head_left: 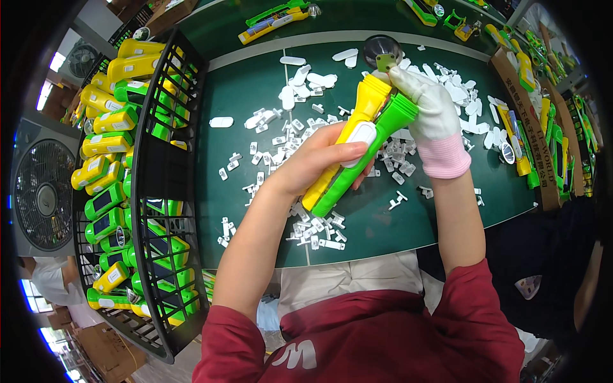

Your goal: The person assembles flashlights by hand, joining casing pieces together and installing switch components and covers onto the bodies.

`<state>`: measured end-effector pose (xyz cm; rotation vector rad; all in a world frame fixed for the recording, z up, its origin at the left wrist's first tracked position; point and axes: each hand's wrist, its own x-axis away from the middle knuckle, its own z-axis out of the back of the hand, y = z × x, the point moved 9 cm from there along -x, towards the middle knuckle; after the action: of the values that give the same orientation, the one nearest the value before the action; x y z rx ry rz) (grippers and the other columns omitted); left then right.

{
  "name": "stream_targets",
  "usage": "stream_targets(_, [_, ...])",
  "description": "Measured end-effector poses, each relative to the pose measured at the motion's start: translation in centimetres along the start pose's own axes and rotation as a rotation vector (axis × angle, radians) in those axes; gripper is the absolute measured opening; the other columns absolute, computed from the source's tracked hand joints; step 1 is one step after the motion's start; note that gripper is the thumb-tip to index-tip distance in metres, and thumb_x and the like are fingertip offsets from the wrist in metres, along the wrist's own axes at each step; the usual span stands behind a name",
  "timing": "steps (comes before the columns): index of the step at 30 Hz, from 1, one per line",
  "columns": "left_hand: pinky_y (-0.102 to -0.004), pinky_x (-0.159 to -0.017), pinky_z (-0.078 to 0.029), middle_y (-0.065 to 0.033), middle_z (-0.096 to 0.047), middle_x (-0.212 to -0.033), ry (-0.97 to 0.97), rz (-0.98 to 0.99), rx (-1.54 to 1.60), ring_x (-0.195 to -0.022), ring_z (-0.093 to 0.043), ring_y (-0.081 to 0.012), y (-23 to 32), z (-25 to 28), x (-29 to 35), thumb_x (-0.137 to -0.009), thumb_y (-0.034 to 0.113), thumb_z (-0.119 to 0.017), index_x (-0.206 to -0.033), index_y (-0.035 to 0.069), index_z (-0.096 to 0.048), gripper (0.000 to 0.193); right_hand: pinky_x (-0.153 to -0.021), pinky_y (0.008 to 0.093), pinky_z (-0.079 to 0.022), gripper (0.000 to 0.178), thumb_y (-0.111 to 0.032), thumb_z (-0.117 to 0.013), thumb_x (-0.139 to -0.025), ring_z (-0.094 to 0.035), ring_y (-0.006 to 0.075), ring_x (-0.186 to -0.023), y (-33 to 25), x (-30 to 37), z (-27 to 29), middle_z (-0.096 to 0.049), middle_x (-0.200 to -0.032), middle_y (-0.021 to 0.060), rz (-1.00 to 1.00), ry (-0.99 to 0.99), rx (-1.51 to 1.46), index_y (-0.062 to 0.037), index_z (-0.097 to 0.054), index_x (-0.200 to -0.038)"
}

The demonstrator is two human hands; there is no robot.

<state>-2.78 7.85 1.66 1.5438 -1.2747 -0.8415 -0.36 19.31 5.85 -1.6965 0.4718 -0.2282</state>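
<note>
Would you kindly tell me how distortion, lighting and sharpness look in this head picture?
In the head view, fisheye distortion bends the edges of the table and the picture's rim goes black; bright patches at far left look washed out; the flashlight appears fairly sharp; the dark cup shows reflections.

Dark Chinese and Latin lettering [531, 124] runs along the carton [550, 199], white letter-like print [300, 355] across the maroon shirt [383, 332].

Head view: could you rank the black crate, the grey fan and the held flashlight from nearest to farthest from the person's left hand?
1. Held flashlight: nearest, gripped in the left hand itself.
2. Black crate: to the hand's left.
3. Grey fan: farthest, beyond the crate at far left.
</note>
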Motion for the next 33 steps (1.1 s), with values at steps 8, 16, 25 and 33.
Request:
stream_targets(8, [-0.0265, -0.058, -0.049, -0.0105, -0.059, -0.078, 0.029, -0.062, -0.053, -0.062, -0.059, -0.0156, -0.4, 0.8, -0.2, -0.083, 0.029, -0.059, -0.104, 0.001, -0.049, 0.037, -0.080, 0.0242, -0.043, 0.040, -0.033, -0.051, -0.091, -0.058, 0.0122, -0.088, -1.8, 0.4, 0.4, -0.064, -0.101, 0.0081, 0.174, 0.132, 0.390, 0.0027, -0.061, -0.107])
stream_targets(16, [-0.0285, -0.054, -0.048, -0.0131, -0.059, -0.075, 0.084, -0.005, 0.153, -0.057, -0.057, -0.0184, -0.6, 0.6, -0.3, -0.082, 0.035, -0.054, -0.101, 0.000, -0.049, 0.040, -0.055, 0.0249, -0.045, 0.056, -0.049, -0.048, -0.089, -0.056, 0.0144, -0.056, 5.2, -0.3, 1.8, -0.064, -0.077, 0.0123, -0.497, -0.046, -0.049, 0.0056, -0.062, -0.086])
stream_targets(25, [-0.0373, -0.063, -0.048, -0.0174, -0.061, -0.084, 0.591, -0.286, -0.546, -0.072, -0.062, -0.0302, 1.7, 4.2, 0.5, -0.079, 0.024, -0.061, -0.102, -0.001, -0.046, 0.038, -0.076, 0.0329, -0.047, 0.054, -0.050, -0.064, -0.076, -0.062, 0.0269, -0.083, -0.2, 1.2, -3.9, -0.064, -0.089, 0.0140, 0.045, 0.042, 0.689, -0.0030, -0.058, -0.103])
stream_targets(33, [-0.0391, -0.061, -0.048, -0.0160, -0.057, -0.088, 0.720, -0.629, -1.140, -0.076, -0.059, -0.0339, 5.9, -0.3, 3.3, -0.063, 0.019, -0.074, -0.114, 0.001, -0.044, 0.062, -0.083, 0.0272, -0.045, 0.068, -0.036, -0.079, -0.067, -0.056, 0.0140, -0.094, -0.8, 2.1, -3.8, -0.059, -0.103, 0.0073, 0.218, -0.077, -0.007, 0.0000, -0.048, -0.116])
